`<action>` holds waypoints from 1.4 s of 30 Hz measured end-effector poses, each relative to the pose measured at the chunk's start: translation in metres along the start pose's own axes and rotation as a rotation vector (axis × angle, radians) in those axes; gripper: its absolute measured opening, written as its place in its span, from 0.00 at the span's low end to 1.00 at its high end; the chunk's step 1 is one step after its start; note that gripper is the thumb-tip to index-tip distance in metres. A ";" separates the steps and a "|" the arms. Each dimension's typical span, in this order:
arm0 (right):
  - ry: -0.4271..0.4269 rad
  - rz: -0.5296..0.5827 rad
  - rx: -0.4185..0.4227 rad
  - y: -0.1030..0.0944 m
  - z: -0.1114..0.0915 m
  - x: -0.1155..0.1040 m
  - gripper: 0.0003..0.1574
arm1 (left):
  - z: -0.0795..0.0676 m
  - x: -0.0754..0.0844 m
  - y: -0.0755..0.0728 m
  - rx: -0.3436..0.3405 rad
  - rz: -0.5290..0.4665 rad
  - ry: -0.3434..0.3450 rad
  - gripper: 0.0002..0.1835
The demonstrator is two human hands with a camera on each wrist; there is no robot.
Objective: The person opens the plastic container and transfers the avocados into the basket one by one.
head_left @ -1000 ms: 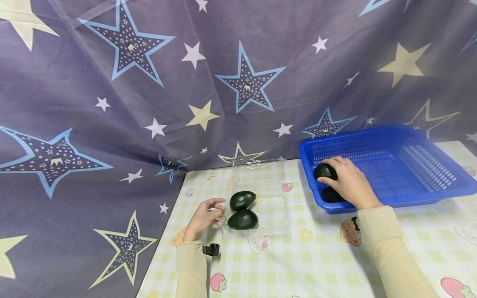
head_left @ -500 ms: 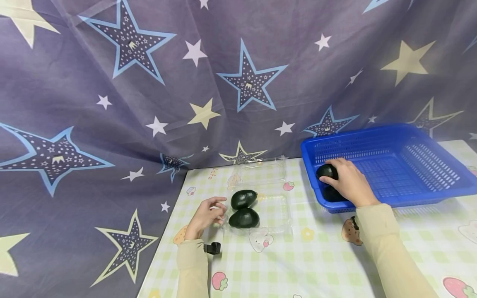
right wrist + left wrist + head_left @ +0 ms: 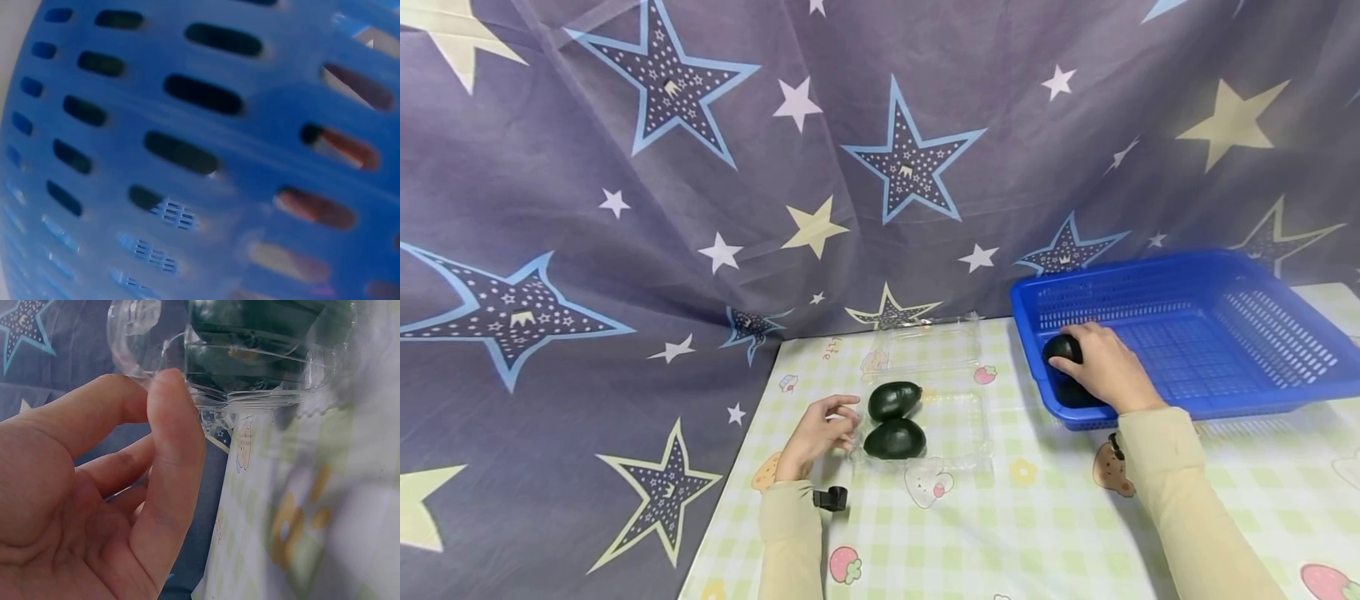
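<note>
In the head view, my right hand (image 3: 1107, 367) reaches over the near wall of the blue plastic basket (image 3: 1247, 408). It grips a dark green avocado (image 3: 1062, 347) at the basket's left end. A second avocado (image 3: 1072, 392) lies just below, partly hidden by the hand. My left hand (image 3: 817, 433) is at the left edge of a clear plastic clamshell box (image 3: 958, 429); in the left wrist view its thumb and forefinger pinch the box's rim (image 3: 215, 400). Two avocados, one farther back (image 3: 894, 401) and one nearer (image 3: 895, 439), lie side by side in the box's left half.
The clamshell's lid (image 3: 928, 343) lies folded back towards the star-patterned curtain (image 3: 820, 167). A checked tablecloth (image 3: 955, 542) covers the table. Through slots in the basket wall (image 3: 250, 162), the right wrist view shows dark green avocado skin and parts of the hand.
The avocado in my right hand sits very slightly lower in the basket. My left hand stays at the box's edge. The whole head view has shifted a little.
</note>
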State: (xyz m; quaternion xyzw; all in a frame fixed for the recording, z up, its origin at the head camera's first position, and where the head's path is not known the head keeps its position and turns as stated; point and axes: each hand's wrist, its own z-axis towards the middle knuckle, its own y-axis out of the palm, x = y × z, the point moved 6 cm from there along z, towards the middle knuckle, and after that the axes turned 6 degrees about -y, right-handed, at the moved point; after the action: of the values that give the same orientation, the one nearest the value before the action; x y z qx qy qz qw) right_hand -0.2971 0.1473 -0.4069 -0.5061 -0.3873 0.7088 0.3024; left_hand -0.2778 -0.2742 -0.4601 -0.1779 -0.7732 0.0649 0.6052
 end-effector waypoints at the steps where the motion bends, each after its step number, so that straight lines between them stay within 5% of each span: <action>1: 0.000 -0.001 -0.006 0.000 0.000 0.000 0.36 | 0.000 0.001 0.000 -0.003 0.003 0.002 0.26; 10: 0.001 -0.013 -0.037 0.003 -0.002 0.003 0.29 | -0.001 0.002 0.001 -0.016 0.009 0.001 0.27; 22: -0.008 0.011 0.024 -0.005 -0.003 -0.005 0.27 | 0.000 0.003 0.003 -0.011 0.011 -0.001 0.26; 33: -0.105 0.066 0.145 -0.015 -0.001 -0.036 0.23 | -0.001 0.003 0.002 -0.011 0.009 0.000 0.28; 42: -0.200 0.095 0.216 -0.006 0.005 -0.065 0.17 | -0.001 0.001 0.001 -0.006 0.008 -0.003 0.27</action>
State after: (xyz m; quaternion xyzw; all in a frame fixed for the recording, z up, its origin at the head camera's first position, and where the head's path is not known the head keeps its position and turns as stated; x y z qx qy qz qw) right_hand -0.2821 0.0953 -0.3696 -0.4151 -0.3128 0.8067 0.2810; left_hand -0.2765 -0.2727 -0.4588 -0.1827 -0.7736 0.0650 0.6033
